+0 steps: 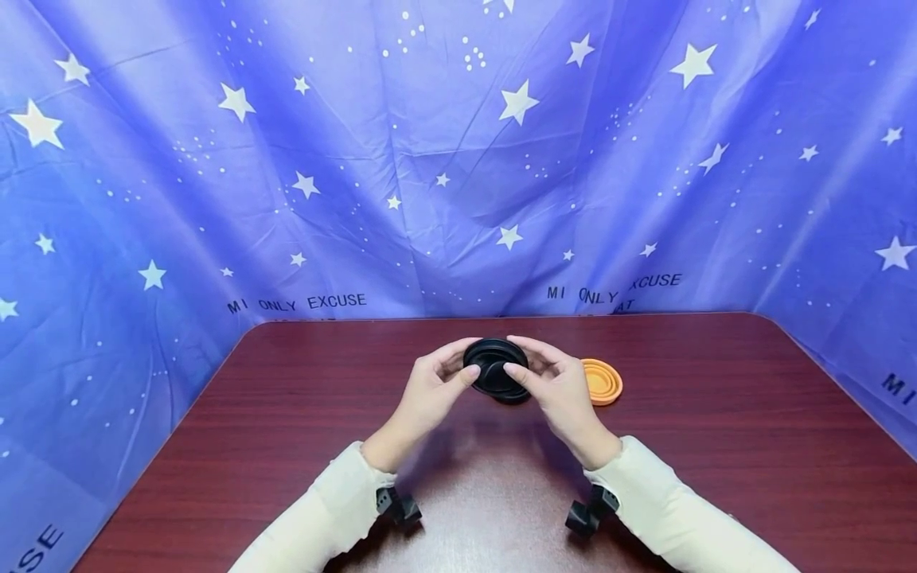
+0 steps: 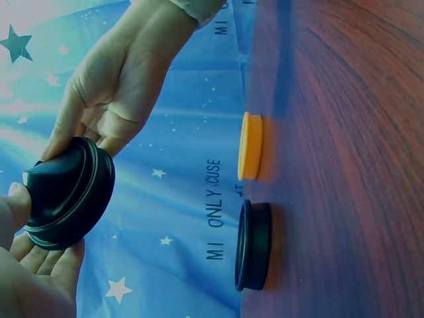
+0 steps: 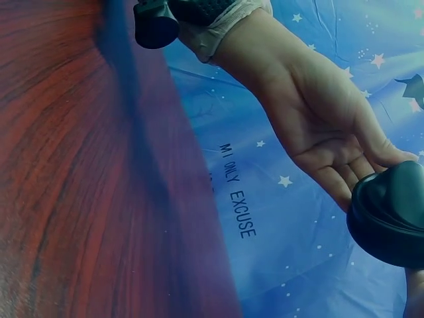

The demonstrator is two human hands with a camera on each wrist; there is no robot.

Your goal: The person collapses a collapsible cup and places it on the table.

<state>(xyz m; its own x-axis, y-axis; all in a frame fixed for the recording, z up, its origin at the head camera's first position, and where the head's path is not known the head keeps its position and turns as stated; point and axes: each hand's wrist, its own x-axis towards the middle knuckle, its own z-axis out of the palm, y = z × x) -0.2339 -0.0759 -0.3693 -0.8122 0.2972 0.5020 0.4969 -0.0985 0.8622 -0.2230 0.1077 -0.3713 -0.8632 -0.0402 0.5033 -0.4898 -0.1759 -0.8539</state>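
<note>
A round black cup lid with a raised, sloping top is held up above the table between both hands. My left hand grips its left rim, thumb on the near face and fingers behind. On the opposite rim, my right hand pinches it the same way. The left wrist view shows the lid side-on, clear of the tabletop. A second round black piece with a flared rim lies on the table there; the held lid mostly hides it in the head view.
An orange round piece with concentric rings lies flat on the table just beyond my right hand. The dark red wooden table backs onto a blue star-printed curtain. Small black devices are worn at both wrists.
</note>
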